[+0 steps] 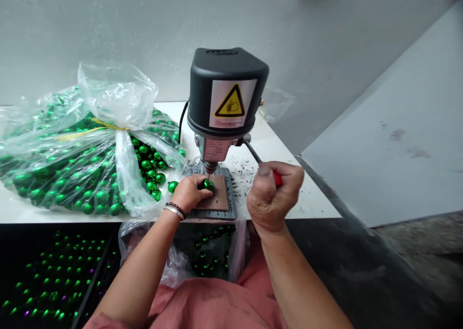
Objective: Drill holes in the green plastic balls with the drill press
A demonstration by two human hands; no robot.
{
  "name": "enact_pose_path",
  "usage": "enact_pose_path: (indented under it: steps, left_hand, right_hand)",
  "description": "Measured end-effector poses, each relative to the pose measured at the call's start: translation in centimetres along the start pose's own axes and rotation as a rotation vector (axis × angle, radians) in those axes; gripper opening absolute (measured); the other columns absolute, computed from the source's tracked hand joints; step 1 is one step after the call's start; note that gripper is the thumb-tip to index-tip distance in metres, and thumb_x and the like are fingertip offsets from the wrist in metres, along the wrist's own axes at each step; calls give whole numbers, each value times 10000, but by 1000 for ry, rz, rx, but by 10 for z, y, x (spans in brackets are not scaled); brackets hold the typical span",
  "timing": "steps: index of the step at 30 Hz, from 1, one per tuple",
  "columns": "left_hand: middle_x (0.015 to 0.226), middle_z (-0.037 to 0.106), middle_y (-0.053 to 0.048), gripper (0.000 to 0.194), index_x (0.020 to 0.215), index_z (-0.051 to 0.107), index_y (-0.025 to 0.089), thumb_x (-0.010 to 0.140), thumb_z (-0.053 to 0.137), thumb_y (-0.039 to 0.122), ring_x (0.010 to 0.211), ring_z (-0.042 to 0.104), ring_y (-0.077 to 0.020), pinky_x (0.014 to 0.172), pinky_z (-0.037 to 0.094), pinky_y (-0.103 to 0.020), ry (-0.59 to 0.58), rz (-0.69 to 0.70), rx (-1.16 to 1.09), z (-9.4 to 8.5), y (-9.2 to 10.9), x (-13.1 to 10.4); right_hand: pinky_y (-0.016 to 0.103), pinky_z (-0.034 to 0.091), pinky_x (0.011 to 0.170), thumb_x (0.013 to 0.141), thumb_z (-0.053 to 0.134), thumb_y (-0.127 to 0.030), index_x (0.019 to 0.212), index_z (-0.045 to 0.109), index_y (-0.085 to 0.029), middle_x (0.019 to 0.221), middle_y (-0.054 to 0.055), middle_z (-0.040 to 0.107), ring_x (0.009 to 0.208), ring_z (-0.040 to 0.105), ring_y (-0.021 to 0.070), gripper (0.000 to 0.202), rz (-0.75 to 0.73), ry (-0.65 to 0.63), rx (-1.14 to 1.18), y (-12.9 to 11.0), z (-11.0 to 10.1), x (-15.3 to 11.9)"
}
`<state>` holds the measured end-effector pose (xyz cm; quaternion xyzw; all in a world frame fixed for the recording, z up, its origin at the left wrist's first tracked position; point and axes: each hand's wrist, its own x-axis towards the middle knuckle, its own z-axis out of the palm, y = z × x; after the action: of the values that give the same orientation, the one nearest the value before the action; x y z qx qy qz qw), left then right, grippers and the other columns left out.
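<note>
A black drill press point(224, 92) with a yellow warning label stands on the white table. My left hand point(191, 193) pinches a shiny green ball point(207, 185) between thumb and fingers on the brown board point(220, 196) over the press's base. The thin drill bit point(209, 176) points down at the ball's top; whether it is inside the ball is too small to tell. My right hand point(277, 191) is closed in a fist around the red-ended lever point(252, 151) on the press's right side. Another green ball point(172, 187) rests beside my left hand.
A large clear plastic bag point(72, 160) of green balls, tied with yellow, covers the table's left. Dark shavings lie around the base. An open bag point(173, 261) with green balls hangs at my lap. Rows of balls point(54, 276) show lower left.
</note>
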<state>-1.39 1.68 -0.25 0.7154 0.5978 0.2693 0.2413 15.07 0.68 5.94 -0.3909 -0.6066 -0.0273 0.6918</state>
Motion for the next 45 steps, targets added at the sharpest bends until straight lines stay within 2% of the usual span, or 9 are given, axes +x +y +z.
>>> enact_pose_path:
  steps: [10, 14, 19, 24, 27, 30, 35, 42, 45]
  left_hand:
    - [923, 674, -4, 172, 829, 654, 208, 673, 634, 277, 854, 596, -171, 748, 432, -253, 4, -14, 49, -1, 2, 0]
    - [968, 674, -7, 235, 901, 660, 221, 672, 630, 265, 876, 594, -175, 759, 433, -259, 19, -24, 9, 1, 3, 1]
    - [843, 674, -19, 285, 944, 652, 184, 671, 618, 260, 754, 589, -154, 682, 445, -252, 19, -103, -27, -5, 13, -14]
    - [888, 660, -39, 533, 1087, 597, 173, 628, 685, 430, 756, 592, -160, 657, 461, -252, -151, 13, -5, -22, 18, -40]
    - [1001, 641, -86, 480, 1115, 583, 164, 733, 591, 456, 910, 577, -192, 806, 454, -303, 103, 21, 150, -29, 10, -41]
    - [1070, 611, -118, 335, 1069, 620, 162, 804, 510, 335, 1008, 538, -228, 912, 401, -375, 315, -62, 406, -27, -6, -32]
    - [984, 640, -123, 375, 1053, 641, 131, 733, 448, 108, 976, 559, -219, 916, 403, -375, 126, -114, 547, -18, -29, -20]
    - [1028, 645, -113, 381, 1005, 660, 111, 771, 358, 108, 1047, 541, -194, 948, 412, -308, 255, -224, 384, -44, -34, -12]
    - [978, 645, -125, 341, 946, 679, 120, 799, 373, 155, 971, 566, -211, 912, 433, -335, 81, -116, 449, -45, -37, -16]
  right_hand:
    - [211, 390, 550, 800, 448, -174, 819, 464, -177, 655, -39, 474, 571, 455, 56, 26, 40, -25, 73, 11, 2, -18]
    - [205, 357, 537, 825, 432, -223, 734, 478, -173, 621, -36, 474, 559, 434, 54, 114, 38, 14, -16, -6, 2, 22]
    - [206, 306, 533, 833, 435, -285, 651, 477, -147, 556, -44, 428, 541, 385, 46, 232, 134, -162, -20, -22, 8, 86]
    - [221, 310, 559, 838, 418, -339, 683, 498, -138, 560, -53, 412, 527, 361, 45, 266, 163, -174, 10, -16, 13, 92]
    - [224, 310, 565, 838, 418, -347, 687, 498, -142, 563, -52, 411, 543, 373, 52, 267, 163, -156, 32, -14, 15, 87]
    - [222, 304, 560, 842, 413, -349, 692, 496, -145, 568, -52, 416, 544, 377, 50, 266, 165, -157, 28, -14, 15, 86]
    - [221, 308, 555, 851, 392, -346, 703, 493, -143, 552, -61, 394, 517, 361, 38, 271, 148, -171, 15, -16, 13, 87]
    - [207, 335, 565, 841, 412, -302, 692, 484, -137, 575, -58, 425, 540, 383, 33, 234, 138, -146, 29, -18, 13, 86]
    - [204, 353, 579, 834, 428, -293, 695, 489, -133, 630, -38, 482, 592, 427, 41, 220, 125, -135, 40, -18, 13, 86]
